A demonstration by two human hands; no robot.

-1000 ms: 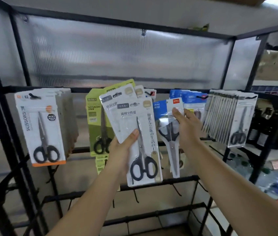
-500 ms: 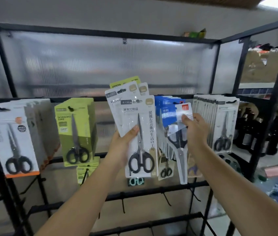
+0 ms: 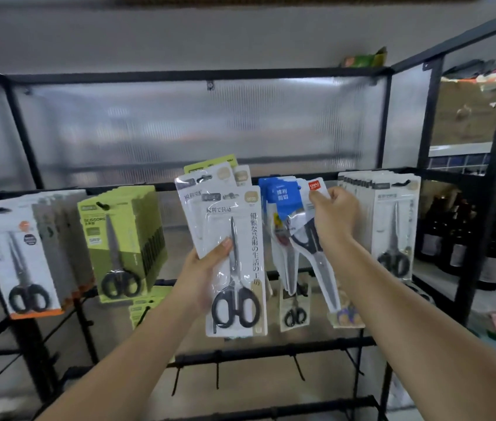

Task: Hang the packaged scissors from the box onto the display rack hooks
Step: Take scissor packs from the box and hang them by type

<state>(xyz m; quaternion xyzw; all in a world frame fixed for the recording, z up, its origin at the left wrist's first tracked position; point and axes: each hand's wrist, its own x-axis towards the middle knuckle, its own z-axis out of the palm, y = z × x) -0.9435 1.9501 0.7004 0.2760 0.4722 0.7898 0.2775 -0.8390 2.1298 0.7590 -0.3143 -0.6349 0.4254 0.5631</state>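
While left hand [image 3: 201, 278] grips packs [image 3: 234, 238], right hand [image 3: 336, 217] pinches blue pack [image 3: 304, 205].

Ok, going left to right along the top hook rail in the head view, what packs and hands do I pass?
orange-trimmed scissor packs → green scissor packs → left hand holding white packs → blue-label packs → right hand → grey-white scissor packs

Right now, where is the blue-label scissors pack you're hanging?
In the head view, right of centre: the right hand pinches the blue-label scissors pack at its top corner, between the left hand's white packs and the hung grey-white packs.
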